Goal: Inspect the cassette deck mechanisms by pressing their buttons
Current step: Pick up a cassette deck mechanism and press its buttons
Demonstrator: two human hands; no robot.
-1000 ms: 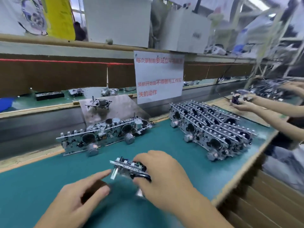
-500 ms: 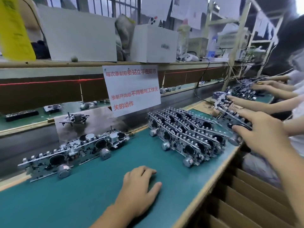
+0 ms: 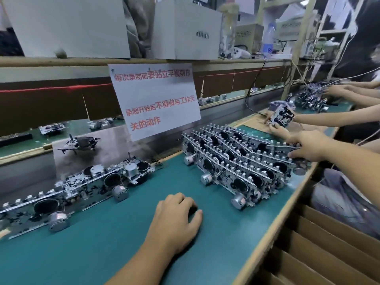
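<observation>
Right hand [image 3: 308,148] reaches out to the far right end of the stacked pile of cassette mechanisms [image 3: 236,161], thumb and fingers curled round one cassette mechanism [image 3: 287,150] lying on top of that pile — a metal strip with a row of buttons along its upper edge. Which button, if any, is pressed cannot be told (motion blur at the fingertips).

Left hand [image 3: 177,218] lies palm down on the green mat [image 3: 123,243], fingers loosely bent, holding nothing; it sits in the bare stretch between the two groups of mechanisms, touching neither.

The pile stands on the right half of the mat, its mechanisms overlapping in leaning rows, round silver motors sticking out along the near side. A second row of mechanisms [image 3: 78,188] lies end to end on the left half, running from the near left edge back toward a metal plate [image 3: 90,149]. One lone mechanism [image 3: 79,142] rests on that plate.

Behind the mat, a white paper sign [image 3: 156,99] with red and dark characters hangs from the shelf edge. White boxes [image 3: 185,29] stand on the shelf above.

To the right — other people's hands [image 3: 279,130] work at the next stations, one pair holding up a mechanism. Cardboard dividers [image 3: 320,249] fill the near right corner below the bench edge.
</observation>
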